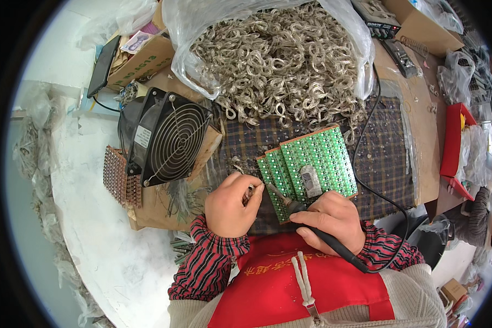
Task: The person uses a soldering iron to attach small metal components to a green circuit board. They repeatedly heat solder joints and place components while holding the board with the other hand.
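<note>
Three green circuit boards lie overlapped on the tabletop, apparently mid-soldering: right hand in a closed grip on the soldering iron, left hand pinching a small metal piece, many wire loops unused.

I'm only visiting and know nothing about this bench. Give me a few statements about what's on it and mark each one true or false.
1. The right hand grips a soldering iron whose tip points at the green circuit boards. True.
2. The left hand lies flat and open on the cloth. False: it is curled, pinching something thin beside the boards.
3. A black fan stands to the left of the boards. True.
4. The clear bag behind the boards holds red plastic caps. False: it holds silvery wire loops.
5. The boards rest on a checked cloth. True.
</note>
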{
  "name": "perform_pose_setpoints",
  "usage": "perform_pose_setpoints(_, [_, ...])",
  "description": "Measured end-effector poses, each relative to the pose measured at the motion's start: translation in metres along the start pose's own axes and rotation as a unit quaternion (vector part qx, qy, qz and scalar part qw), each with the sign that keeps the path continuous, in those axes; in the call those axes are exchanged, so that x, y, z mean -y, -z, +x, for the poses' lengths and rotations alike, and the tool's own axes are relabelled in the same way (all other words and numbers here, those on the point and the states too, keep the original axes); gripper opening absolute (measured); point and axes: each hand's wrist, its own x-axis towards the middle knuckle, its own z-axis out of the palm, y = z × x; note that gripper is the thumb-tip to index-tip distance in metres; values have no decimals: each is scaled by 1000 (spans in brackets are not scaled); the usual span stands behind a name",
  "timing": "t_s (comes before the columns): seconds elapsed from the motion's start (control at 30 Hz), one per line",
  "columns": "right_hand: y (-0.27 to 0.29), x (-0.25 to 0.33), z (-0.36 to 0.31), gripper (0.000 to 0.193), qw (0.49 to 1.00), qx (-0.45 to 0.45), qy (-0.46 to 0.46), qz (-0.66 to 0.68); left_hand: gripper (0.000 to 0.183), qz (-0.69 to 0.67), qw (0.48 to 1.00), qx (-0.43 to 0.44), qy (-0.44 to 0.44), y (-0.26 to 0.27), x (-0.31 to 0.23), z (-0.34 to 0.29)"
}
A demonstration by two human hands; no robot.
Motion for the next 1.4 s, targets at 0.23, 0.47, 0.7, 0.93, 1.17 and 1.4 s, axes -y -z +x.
perform_pose_setpoints(0.23, [-1, 0, 3, 31, 1000, 2, 2, -4, 7, 3, 1000, 16, -22, 4, 3, 1])
perform_pose_setpoints(0.47, [0, 0, 4, 29, 1000, 5, -4, 0, 7, 7, 999, 30, -30, 6, 5, 3])
perform_pose_setpoints(0.7, [0, -2, 3, 26, 1000, -18, -4, 12, 7, 15, 999, 40, -33, 7, 4, 4])
perform_pose_setpoints(0.93, [0, -1, 5, 25, 1000, -5, -3, 13, 8, 31, 997, 36, -57, 8, 4, 4])
perform_pose_setpoints(1.17, [0, -2, 4, 25, 1000, -15, -4, 23, 7, 44, 997, 48, -49, 10, 3, 4])
perform_pose_setpoints(1.4, [-2, -4, 4, 25, 999, -31, 1, 23, 8, 52, 996, 51, -47, 9, 3, 4])
